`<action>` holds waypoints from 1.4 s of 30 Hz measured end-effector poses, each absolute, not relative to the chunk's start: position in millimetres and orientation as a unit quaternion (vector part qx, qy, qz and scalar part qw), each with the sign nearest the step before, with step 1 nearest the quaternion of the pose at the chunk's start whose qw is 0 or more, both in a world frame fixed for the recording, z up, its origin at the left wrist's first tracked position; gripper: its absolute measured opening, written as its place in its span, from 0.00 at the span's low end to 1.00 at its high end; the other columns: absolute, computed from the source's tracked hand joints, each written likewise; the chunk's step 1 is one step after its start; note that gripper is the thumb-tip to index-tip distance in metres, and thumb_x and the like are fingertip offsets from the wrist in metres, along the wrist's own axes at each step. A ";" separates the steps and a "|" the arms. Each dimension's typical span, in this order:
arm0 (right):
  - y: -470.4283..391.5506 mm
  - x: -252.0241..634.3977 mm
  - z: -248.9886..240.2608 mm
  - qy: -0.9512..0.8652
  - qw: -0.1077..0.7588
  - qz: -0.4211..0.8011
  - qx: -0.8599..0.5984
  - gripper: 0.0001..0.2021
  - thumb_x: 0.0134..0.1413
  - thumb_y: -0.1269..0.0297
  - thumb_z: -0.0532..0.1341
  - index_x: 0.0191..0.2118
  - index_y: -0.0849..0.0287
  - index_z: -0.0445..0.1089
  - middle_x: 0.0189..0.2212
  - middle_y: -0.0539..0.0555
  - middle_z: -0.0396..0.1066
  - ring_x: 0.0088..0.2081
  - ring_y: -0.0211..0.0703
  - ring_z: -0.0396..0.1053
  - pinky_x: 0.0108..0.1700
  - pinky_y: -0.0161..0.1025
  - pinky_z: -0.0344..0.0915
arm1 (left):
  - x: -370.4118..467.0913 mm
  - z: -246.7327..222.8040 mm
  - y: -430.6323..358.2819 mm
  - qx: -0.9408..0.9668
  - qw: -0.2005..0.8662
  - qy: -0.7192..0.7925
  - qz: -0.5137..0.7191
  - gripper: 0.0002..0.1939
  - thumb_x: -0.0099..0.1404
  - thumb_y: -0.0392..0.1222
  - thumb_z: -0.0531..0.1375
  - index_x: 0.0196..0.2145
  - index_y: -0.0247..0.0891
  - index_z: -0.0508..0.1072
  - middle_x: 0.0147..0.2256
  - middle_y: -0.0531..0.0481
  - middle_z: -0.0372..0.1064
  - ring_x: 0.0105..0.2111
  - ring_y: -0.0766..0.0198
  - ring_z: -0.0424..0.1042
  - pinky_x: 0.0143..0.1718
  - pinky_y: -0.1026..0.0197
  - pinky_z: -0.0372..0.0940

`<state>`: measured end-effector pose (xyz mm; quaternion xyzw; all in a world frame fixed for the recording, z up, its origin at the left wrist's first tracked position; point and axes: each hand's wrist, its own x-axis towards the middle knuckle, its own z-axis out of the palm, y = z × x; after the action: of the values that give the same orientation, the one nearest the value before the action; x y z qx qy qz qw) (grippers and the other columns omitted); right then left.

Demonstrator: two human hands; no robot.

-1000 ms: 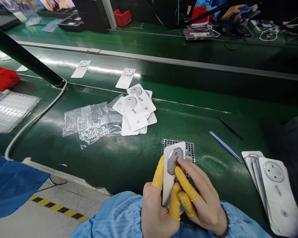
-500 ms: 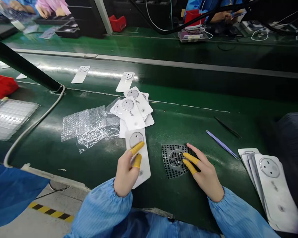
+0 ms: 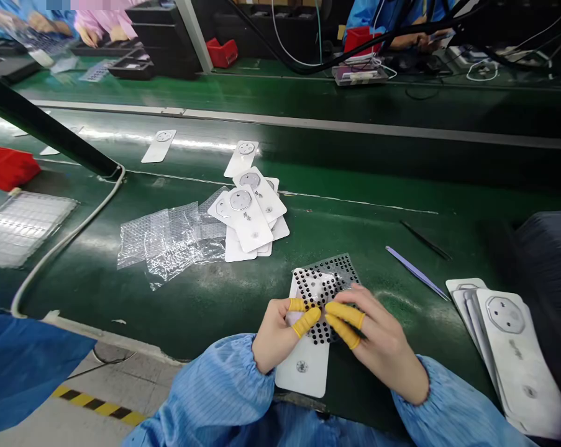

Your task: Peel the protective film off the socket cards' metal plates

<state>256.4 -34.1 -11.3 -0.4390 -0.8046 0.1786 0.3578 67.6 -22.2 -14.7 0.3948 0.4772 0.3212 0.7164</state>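
Note:
A clear sheet of small black dots [image 3: 348,268] lies slanted over a white panel [image 3: 303,372], covering much of the panel's upper part. My left hand [image 3: 280,332], thumb and forefinger in yellow finger cots, pinches at the sheet's left lower part, above the panel. From the other side, my right hand [image 3: 378,338] closes its cotted fingertips on the sheet, almost meeting the left ones. Whether a single dot is between the fingertips is too small to tell. Right of my hands lie purple tweezers [image 3: 416,272] and dark tweezers [image 3: 425,239].
Loose white panels [image 3: 250,217] are piled ahead, beside bubble-wrap bags [image 3: 177,245]. More panels are stacked [image 3: 517,366] at the right. A black post [image 3: 51,124] and white cable [image 3: 70,239] cross the left side, near a red bin [image 3: 7,167]. Co-workers sit across the bench.
My left hand has moved right, and the white panel now lies under the dotted sheet. The sheet has been lifted and turned, and both hands have come together at it.

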 end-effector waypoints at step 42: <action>-39.0 244.3 20.8 -0.835 0.392 0.084 -0.377 0.18 0.59 0.75 0.50 0.54 0.58 0.62 0.38 0.58 0.71 0.33 0.43 0.69 0.33 0.41 0.67 | 67.8 26.2 -52.2 0.662 0.468 0.508 0.291 0.01 0.59 0.37 0.59 0.31 0.39 0.70 0.27 0.49 0.74 0.24 0.60 0.72 0.21 0.63 0.62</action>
<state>244.3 -39.0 20.8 -0.3770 -0.8351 0.0845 0.3916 67.8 -52.2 26.2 0.6624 0.5077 0.2909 0.4678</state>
